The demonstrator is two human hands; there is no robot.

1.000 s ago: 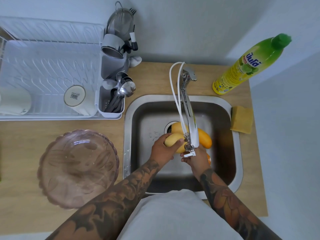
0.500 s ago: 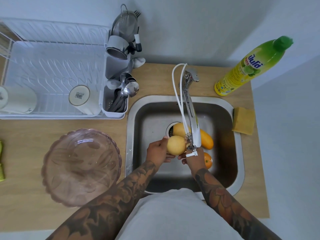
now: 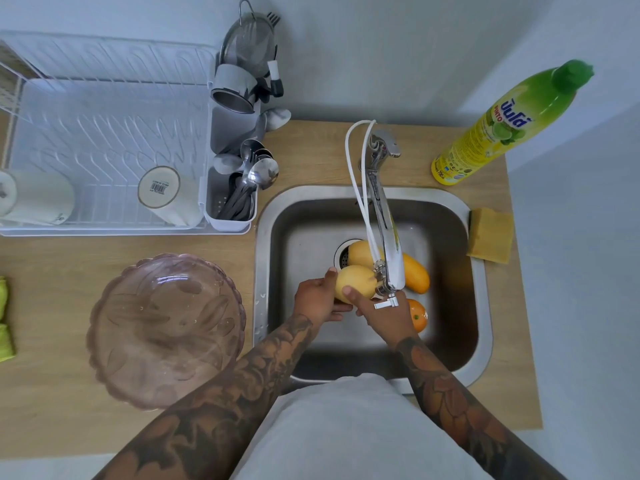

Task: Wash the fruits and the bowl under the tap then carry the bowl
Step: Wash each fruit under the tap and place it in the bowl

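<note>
Over the steel sink (image 3: 479, 327), both hands hold a pale yellow mango (image 3: 356, 284) just under the tap spout (image 3: 386, 244). My left hand (image 3: 317, 301) cups it from the left, fingers curled round it. My right hand (image 3: 384, 315) grips it from the right, thumb across its top. A second, more orange mango (image 3: 412, 271) lies on the sink floor behind the spout, and an orange (image 3: 417, 315) sits beside my right wrist. The pink glass bowl (image 3: 166, 329) stands upright on the wooden counter left of the sink, holding no fruit.
A white dish rack (image 3: 104, 150) with two cups and a cutlery caddy (image 3: 230, 199) fills the back left. A yellow-green detergent bottle (image 3: 502, 128) and a yellow sponge (image 3: 490, 235) stand right of the sink. A green cloth (image 3: 5, 323) lies at the left edge.
The held mango has turned in my hands from lying lengthwise to end-on under the spout. My right thumb has come up over its top.
</note>
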